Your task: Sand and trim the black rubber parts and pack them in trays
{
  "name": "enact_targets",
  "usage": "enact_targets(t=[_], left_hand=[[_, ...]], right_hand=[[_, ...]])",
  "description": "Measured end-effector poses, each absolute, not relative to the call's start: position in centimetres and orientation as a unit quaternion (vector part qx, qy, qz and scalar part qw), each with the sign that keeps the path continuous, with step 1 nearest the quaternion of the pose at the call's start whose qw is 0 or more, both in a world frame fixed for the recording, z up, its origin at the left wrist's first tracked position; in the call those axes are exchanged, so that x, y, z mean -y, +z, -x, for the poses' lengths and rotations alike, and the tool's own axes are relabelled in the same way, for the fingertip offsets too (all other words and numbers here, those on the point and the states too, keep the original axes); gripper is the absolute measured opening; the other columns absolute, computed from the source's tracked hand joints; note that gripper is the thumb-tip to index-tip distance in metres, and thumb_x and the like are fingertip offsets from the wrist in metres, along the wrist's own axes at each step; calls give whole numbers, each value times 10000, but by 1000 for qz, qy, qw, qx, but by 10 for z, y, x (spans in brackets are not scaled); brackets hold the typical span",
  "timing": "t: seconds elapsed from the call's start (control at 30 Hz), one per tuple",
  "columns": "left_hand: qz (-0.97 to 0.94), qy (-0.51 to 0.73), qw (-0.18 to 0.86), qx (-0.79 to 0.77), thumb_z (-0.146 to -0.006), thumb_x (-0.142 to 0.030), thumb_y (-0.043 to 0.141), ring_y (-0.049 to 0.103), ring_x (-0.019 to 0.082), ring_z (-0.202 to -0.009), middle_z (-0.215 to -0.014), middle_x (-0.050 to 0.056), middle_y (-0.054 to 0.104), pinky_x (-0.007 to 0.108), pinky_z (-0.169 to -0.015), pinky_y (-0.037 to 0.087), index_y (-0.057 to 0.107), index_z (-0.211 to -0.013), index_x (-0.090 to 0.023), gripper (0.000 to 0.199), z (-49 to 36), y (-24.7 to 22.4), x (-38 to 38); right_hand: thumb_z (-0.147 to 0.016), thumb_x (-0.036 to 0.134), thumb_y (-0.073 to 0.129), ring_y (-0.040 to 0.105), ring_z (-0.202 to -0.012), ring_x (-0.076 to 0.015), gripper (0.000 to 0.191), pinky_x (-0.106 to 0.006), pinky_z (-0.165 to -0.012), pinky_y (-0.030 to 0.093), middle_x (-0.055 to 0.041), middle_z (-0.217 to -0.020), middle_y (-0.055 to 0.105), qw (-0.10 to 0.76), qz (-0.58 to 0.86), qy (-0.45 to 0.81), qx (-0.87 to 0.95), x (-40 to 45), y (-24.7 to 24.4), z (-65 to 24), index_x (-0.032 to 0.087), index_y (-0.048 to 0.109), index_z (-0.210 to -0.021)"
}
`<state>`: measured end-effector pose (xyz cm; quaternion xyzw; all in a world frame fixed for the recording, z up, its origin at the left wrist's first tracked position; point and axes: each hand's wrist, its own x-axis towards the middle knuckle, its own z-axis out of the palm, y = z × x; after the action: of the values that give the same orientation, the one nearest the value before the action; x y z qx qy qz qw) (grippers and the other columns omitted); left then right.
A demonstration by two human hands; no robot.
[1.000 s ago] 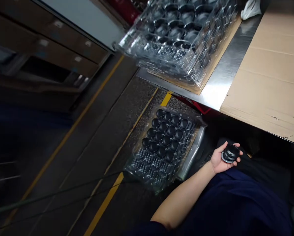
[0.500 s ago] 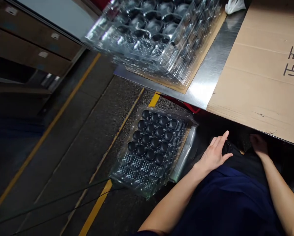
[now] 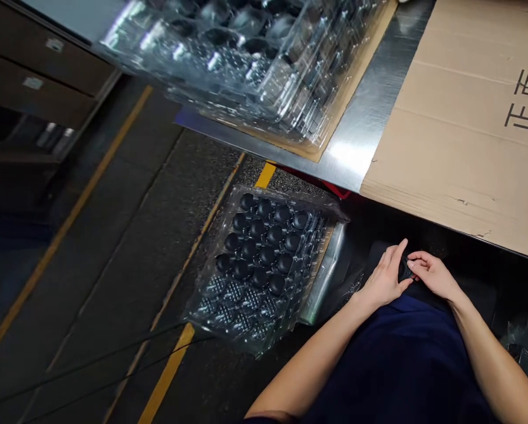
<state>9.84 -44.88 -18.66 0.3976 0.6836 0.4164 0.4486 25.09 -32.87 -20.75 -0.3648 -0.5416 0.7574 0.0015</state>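
Low over my lap, my left hand [image 3: 384, 278] is curled around a small black round part [image 3: 404, 270], with its index finger stretched out. My right hand [image 3: 434, 275] meets it from the other side, its fingertips pinching at the part's edge. The part is mostly covered by my fingers, so its exact kind does not show. To the left of my hands, a clear plastic tray [image 3: 228, 325] tops a low stack. Its rear rows hold several similar black round parts [image 3: 257, 250], while the front pockets show a bare textured pattern.
A taller stack of clear plastic trays [image 3: 264, 82] stands on the metal table [image 3: 356, 138]. Cardboard [image 3: 449, 135] with printed characters covers the table's right side, its edge just beyond my hands. Yellow lines [image 3: 167, 374] mark the dark floor at left.
My right hand has come from under the table edge to the left, onto the black part. My left hand has kept hold of it. The view has shifted slightly.
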Motion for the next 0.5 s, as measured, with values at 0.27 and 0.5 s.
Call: enact_targets(t=[0.27, 0.5], left_hand=[[-358, 452, 441, -688, -749, -290, 848, 537, 313, -1318, -1378, 137, 568, 494, -1199, 350, 354, -1565, -255, 954, -96, -187, 460], [-309, 477, 451, -688, -719, -289, 868, 550, 314, -1298, -1356, 114, 618, 482, -1202, 335, 448, -1518, -265, 904, -95, -180, 458]], right_hand=[[-816, 600, 752, 605, -624, -134, 494, -278, -616, 507, 9, -702, 651, 30, 398, 776, 489, 332, -217, -250, 174, 667, -1051], [-815, 602, 746, 600, -611, -136, 481, -283, -607, 503, -5, -715, 674, 30, 399, 770, 497, 332, -222, -244, 178, 687, -1033]])
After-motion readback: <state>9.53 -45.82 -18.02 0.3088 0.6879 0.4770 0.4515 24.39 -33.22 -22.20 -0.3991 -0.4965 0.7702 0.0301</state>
